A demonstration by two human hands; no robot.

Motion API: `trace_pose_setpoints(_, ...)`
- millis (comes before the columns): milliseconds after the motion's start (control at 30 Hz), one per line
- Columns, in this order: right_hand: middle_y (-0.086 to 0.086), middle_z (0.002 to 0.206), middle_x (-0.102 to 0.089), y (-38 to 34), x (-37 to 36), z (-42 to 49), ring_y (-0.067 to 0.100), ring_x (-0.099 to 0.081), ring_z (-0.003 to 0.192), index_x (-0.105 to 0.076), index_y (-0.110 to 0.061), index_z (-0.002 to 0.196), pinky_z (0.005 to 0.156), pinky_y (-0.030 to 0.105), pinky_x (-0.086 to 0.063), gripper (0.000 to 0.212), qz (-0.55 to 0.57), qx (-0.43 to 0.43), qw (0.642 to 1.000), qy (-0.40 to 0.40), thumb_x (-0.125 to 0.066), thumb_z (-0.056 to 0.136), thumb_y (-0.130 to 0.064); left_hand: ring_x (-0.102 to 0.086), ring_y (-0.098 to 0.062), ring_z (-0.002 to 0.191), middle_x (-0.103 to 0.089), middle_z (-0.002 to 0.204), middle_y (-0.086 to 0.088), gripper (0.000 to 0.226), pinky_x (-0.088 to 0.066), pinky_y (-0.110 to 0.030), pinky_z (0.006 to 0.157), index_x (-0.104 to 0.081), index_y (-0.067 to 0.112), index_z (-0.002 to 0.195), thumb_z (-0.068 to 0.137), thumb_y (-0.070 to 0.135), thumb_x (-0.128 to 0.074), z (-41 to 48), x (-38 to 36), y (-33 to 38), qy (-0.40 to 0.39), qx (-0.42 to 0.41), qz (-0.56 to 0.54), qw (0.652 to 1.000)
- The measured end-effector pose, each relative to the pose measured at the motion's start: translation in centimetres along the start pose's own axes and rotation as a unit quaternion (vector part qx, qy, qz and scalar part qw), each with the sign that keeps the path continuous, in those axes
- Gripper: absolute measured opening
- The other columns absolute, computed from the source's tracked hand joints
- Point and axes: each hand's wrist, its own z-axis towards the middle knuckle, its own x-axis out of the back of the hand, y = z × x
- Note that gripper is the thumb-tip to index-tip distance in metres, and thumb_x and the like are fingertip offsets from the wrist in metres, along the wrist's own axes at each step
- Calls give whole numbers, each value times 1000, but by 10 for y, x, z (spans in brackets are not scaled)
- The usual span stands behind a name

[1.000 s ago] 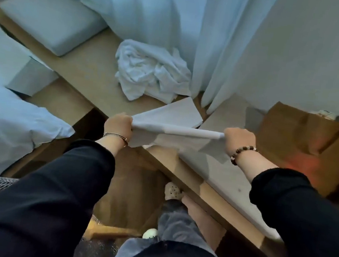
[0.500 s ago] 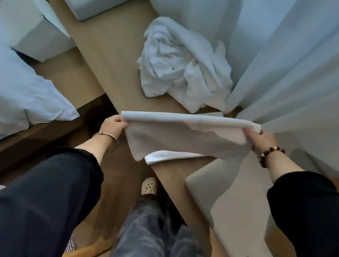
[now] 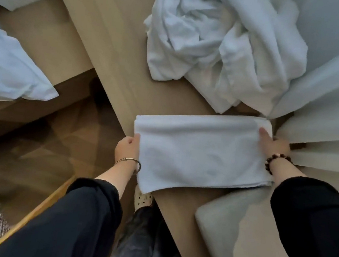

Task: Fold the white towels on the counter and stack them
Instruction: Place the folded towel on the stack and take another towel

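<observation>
Two hands are holding the folded towel (image 3: 199,153), which is lying flat on the wooden counter (image 3: 114,47), its near left corner hanging over the edge. The left hand (image 3: 127,149) is curling round the towel's left edge, and the right hand (image 3: 277,143) is pinching the right end, one digit lying on top. Crumpled towels (image 3: 218,38) are sitting heaped just behind, against the curtain (image 3: 328,94).
</observation>
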Motion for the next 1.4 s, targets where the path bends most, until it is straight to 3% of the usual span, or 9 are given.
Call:
trace_pose_setpoints(167, 3, 60, -46, 2, -10, -4, 25, -50, 70, -43, -14, 57, 63, 31, -35, 56, -12, 33, 996, 79, -50, 87, -62, -30, -14, 53, -34, 60, -1, 43, -23, -28, 48, -31, 13, 60, 97, 31, -43, -15, -6, 4, 60, -75, 21, 995)
trace_pose_setpoints(467, 3, 58, -44, 2, -5, 9, 20, -43, 55, -43, -15, 58, 51, 25, -28, 58, -52, 60, 989, 124, -42, 89, -63, -35, -17, 58, -39, 62, -1, 35, -29, -29, 54, -40, 7, 71, 98, 29, -44, -17, -12, 7, 69, -131, -43, 988)
trace_pose_setpoints(767, 15, 118, -56, 5, -18, -5, 36, -54, 108, -48, -9, 123, 85, 42, -44, 44, -76, 107, 978, 165, -50, 93, -41, -57, -22, 92, -56, 92, 5, 24, -46, -31, 72, -47, 18, 114, 92, 27, -53, -16, -14, 22, 108, -120, -27, 987)
trace_pose_setpoints(833, 17, 127, -51, 3, -22, -23, 35, -47, 117, -45, -6, 128, 100, 45, -36, 43, -95, 255, 940, 204, -55, 90, -24, -48, -23, 111, -55, 117, -7, 44, -40, -39, 92, -44, 11, 128, 86, 15, -57, -18, -14, 26, 169, -289, 50, 941)
trace_pose_setpoints(967, 28, 125, -54, 1, -63, -76, 34, -40, 119, -47, 0, 125, 103, 46, -24, 43, -144, 551, 812, 131, -45, 85, -16, -49, -34, 124, -58, 127, -18, 51, -36, -52, 102, -58, 8, 122, 73, 2, -68, -30, -44, 22, 79, -606, 267, 746)
trace_pose_setpoints(1067, 16, 150, -31, -3, -95, -89, 28, -25, 141, -36, -8, 142, 115, 48, -12, 54, -281, 545, 790, 13, -40, 90, -20, 3, -27, 145, 0, 158, -4, 64, -6, -58, 112, -21, 18, 150, 93, 30, -48, -25, -63, 16, -14, -500, 441, 745)
trace_pose_setpoints(1133, -2, 155, 10, -2, -107, -78, 16, 13, 144, -2, -19, 150, 113, 44, 11, 62, -342, 480, 807, -25, -35, 98, -27, 38, -21, 134, 39, 147, 2, 63, 17, -54, 109, 13, 25, 149, 97, 44, -17, -10, -68, 13, -14, -441, 500, 745)
trace_pose_setpoints(1200, -7, 150, 24, 2, -112, -67, 10, 28, 137, 14, -26, 144, 110, 43, 18, 63, -372, 462, 805, -25, -28, 98, -34, 40, -20, 133, 42, 145, 3, 61, 22, -55, 107, 23, 29, 144, 92, 49, -4, -3, -71, 9, -1, -432, 516, 740)
trace_pose_setpoints(1400, -5, 154, 11, 8, -103, -54, 9, 13, 142, 2, -28, 148, 112, 44, 13, 61, -381, 457, 803, -22, -15, 92, -43, 13, -20, 144, 13, 155, 1, 62, 3, -56, 111, 4, 32, 147, 90, 49, -12, -2, -70, 4, 35, -437, 462, 771)
